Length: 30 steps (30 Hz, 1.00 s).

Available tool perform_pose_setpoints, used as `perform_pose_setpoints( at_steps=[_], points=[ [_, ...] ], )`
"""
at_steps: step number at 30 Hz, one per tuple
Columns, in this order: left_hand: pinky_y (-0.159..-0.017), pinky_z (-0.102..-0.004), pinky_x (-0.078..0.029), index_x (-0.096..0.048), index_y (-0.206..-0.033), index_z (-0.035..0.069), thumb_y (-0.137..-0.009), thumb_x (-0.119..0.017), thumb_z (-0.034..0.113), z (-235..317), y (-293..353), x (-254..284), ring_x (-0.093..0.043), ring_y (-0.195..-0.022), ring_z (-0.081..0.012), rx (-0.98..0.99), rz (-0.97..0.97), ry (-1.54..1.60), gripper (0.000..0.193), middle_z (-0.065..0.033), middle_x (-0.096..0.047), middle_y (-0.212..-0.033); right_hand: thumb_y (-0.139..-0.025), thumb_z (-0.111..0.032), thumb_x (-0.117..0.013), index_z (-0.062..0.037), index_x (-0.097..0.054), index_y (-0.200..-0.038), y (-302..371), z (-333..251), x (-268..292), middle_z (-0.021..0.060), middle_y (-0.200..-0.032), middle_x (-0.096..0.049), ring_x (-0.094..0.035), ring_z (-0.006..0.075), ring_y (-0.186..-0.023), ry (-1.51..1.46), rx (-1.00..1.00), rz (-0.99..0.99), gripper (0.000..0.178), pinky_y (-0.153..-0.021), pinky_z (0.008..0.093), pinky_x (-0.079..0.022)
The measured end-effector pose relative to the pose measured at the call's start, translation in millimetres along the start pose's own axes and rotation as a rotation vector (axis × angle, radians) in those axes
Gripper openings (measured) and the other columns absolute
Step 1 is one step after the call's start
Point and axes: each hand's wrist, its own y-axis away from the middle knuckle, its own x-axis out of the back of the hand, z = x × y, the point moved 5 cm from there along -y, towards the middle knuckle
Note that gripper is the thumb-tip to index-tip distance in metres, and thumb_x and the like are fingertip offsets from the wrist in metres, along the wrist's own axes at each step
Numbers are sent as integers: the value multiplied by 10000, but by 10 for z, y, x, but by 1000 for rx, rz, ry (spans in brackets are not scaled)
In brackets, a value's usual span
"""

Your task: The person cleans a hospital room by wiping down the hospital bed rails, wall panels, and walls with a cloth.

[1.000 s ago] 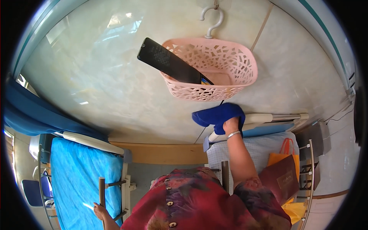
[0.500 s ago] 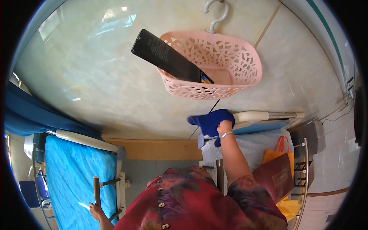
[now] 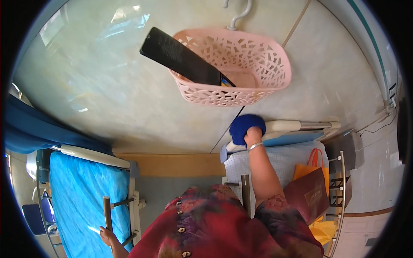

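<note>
My right hand [image 3: 254, 136] is closed on a dark blue cloth [image 3: 241, 128]. It presses the cloth against the left end of the cream headboard [image 3: 282, 126] of the right-hand bed. A silver bangle circles that wrist. Down at the lower left, my left hand [image 3: 107, 236] is closed beside the brown-topped side rail [image 3: 107, 210] of the other bed. A thin white object [image 3: 94, 229] sticks out from its fingers over the blue sheet; its kind is too small to tell.
A pink openwork basket [image 3: 232, 96] hangs from a grey hook on the marbled wall, with a black remote-like slab [image 3: 178, 56] leaning in it. Blue sheeting [image 3: 86, 185] covers the left bed. A maroon bag [image 3: 307, 195] and orange bags lie on the right bed, near its metal rail [image 3: 342, 198].
The blue cloth, spread out to the left before, is now bunched under my right hand at the headboard's end. That hand has moved slightly up. My left hand stays put.
</note>
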Motion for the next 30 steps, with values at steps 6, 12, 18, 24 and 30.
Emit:
perform_pose_setpoints(
  at_steps=[6,12,18,24,30],
  points=[
    [-764,-454,-451,-648,-968,66,-886,-219,518,-21,-4,-9,-593,-855,-346,-16,56,-50,628,-159,-635,-937,-799,-186,-527,-35,-583,-1054,-81,-18,111,115,-1061,-602,-560,279,-981,-110,52,281,301,-879,383,-442],
    [-761,-450,-454,-658,-943,72,-888,-225,515,-2,41,-36,-598,-842,-334,-10,61,-3,622,-153,-638,-922,-830,-185,-510,-32,-566,-1062,-224,33,-31,100,-1058,-597,-565,261,-965,-348,6,257,283,-868,374,-451],
    [-734,-461,-449,-656,-947,86,-882,-219,516,72,41,-20,-587,-844,-349,0,25,-24,615,-143,-635,-938,-903,-192,-458,-39,-509,-1099,-423,51,-386,56,-1050,-567,-561,205,-933,-2196,-39,120,254,-830,345,-474],
    [-745,-470,-432,-645,-954,111,-871,-241,519,-102,76,70,-574,-874,-367,52,21,-5,580,-137,-636,-939,-874,-207,-457,-24,-555,-1044,56,-364,442,101,-1050,-586,-548,191,-927,-1579,-141,268,268,-814,319,-445],
    [-739,-471,-438,-649,-897,107,-869,-305,479,105,128,-10,-572,-869,-380,44,73,4,507,-155,-628,-933,-900,-231,-439,-5,-502,-1155,-152,-480,683,120,-1148,-551,-531,254,-1025,-2275,155,243,347,-941,344,-402]
  ],
)
